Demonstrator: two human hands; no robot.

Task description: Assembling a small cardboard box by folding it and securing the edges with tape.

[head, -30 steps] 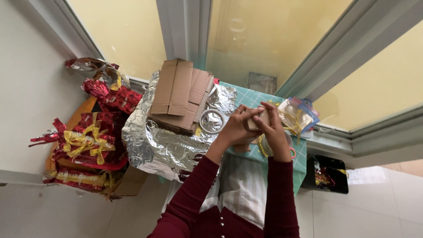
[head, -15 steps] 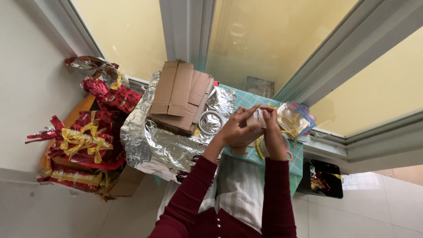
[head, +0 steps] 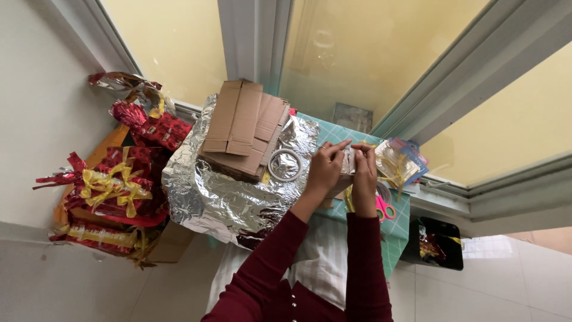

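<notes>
A large crinkled sheet of silver foil (head: pixel 226 197) covered the green cutting mat (head: pixel 393 229), with flattened brown cardboard pieces (head: pixel 241 128) on top. Red foil-wrapped gifts with gold ribbons (head: pixel 116 185) were stacked left. Beside a clear tape roll (head: pixel 285 164), the left hand (head: pixel 325 170) and right hand (head: pixel 364 176) together pinched a small foil-wrapped packet (head: pixel 348 161) above the mat.
</notes>
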